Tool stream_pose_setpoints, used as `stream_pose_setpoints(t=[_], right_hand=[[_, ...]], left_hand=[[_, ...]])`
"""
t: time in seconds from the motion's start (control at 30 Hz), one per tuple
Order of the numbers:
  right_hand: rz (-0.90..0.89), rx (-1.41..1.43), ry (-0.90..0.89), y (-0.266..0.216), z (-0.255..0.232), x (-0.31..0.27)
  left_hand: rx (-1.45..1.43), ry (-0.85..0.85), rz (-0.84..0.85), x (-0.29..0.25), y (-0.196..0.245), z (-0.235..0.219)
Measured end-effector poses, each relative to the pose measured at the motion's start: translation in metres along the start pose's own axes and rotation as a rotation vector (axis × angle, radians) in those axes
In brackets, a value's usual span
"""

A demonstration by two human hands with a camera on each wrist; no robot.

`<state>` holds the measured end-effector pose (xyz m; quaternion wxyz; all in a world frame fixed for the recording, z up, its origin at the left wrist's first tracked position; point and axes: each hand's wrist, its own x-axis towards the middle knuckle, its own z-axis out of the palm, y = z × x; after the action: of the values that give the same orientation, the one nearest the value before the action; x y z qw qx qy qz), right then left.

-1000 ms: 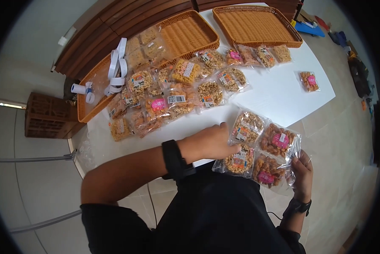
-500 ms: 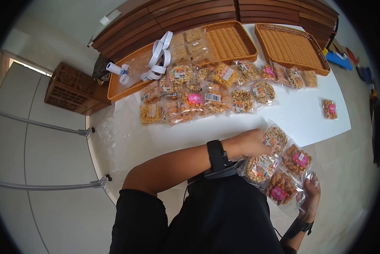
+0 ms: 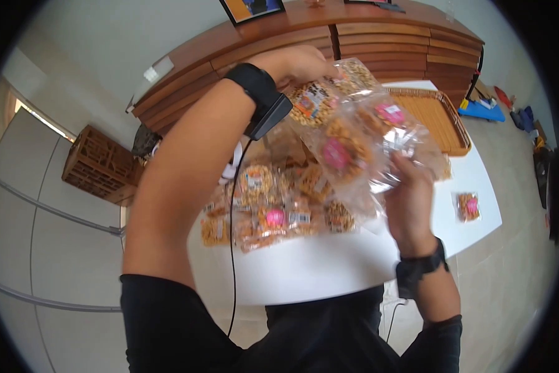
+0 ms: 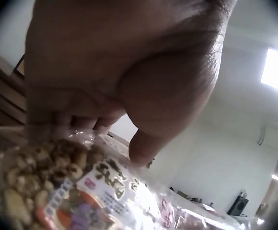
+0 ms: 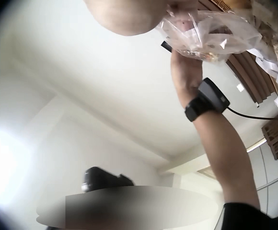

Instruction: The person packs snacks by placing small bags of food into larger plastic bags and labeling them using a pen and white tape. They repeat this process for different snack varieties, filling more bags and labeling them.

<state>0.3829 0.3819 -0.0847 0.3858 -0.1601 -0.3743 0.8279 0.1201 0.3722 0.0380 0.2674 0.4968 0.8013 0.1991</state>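
Clear plastic snack packs [image 3: 260, 186] lie clustered on the white table [image 3: 304, 267]; the left hand [image 3: 301, 65], fingers curled, pinches the upper edge of a large transparent plastic bag [image 3: 361, 132], raised above the table, containing white-labelled nut packs [image 3: 313, 102] and pink-labelled brown snack packs [image 3: 340, 152]. The right hand [image 3: 411, 204] grips the bag's near side between thumb and bent fingers. Rightward lie a rectangular tan wicker basket [image 3: 427, 118] and one pink-labelled clear pack [image 3: 469, 206].

L hand [image 3: 301, 65] & R hand [image 3: 410, 199] raised in front, both pinching.
L forearm [image 3: 173, 174] stretched well fwd, wrist [image 3: 257, 87] bent inward, thumb [image 4: 146, 146] opp. fingers [image 4: 43, 125]. R forearm [image 3: 439, 294] angled fwd & slightly in, shorter reach than L, thumb opp. fingers too.
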Motion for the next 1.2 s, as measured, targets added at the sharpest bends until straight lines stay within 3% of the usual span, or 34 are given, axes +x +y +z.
stream_pose_setpoints(t=[0.07,0.13,0.17,0.3,0.4,0.6,0.77,0.87,0.97,1.0,1.07,1.2], right_hand=[[-0.009,0.048,-0.033,0.03,0.016,0.042],[-0.008,0.097,-0.003,0.061,0.027,0.075],[0.098,0.092,0.064,0.071,0.031,0.089],[0.208,0.087,0.213,0.103,0.03,0.125],[0.283,0.087,0.255,0.118,0.02,0.145],[0.411,0.129,0.209,0.121,0.018,0.151],[0.516,0.167,0.131,0.12,0.02,0.147],[0.577,0.208,0.207,0.136,0.005,0.152],[0.566,0.197,0.203,0.139,0.0,0.158],[0.559,0.188,0.197,0.139,-0.002,0.157],[0.606,0.202,0.136,0.133,-0.006,0.151],[0.659,0.185,0.055,0.095,-0.016,0.121]], left_hand=[[-0.043,0.033,0.006,0.041,-0.018,-0.013],[-0.103,0.023,-0.105,0.088,-0.045,-0.011],[-0.075,0.041,-0.125,0.111,-0.06,-0.007],[-0.113,0.122,-0.13,0.189,-0.132,0.024],[-0.054,0.175,-0.13,0.219,-0.16,0.048],[-0.051,0.137,-0.115,0.221,-0.167,0.059],[0.271,0.059,-0.1,0.207,-0.161,0.048],[0.347,0.091,-0.026,0.194,-0.165,0.06],[0.506,-0.033,-0.086,0.197,-0.158,0.06],[0.501,0.008,-0.103,0.194,-0.158,0.067],[0.494,0.095,-0.136,0.176,-0.154,0.085],[0.531,0.058,-0.112,0.152,-0.147,0.103]])
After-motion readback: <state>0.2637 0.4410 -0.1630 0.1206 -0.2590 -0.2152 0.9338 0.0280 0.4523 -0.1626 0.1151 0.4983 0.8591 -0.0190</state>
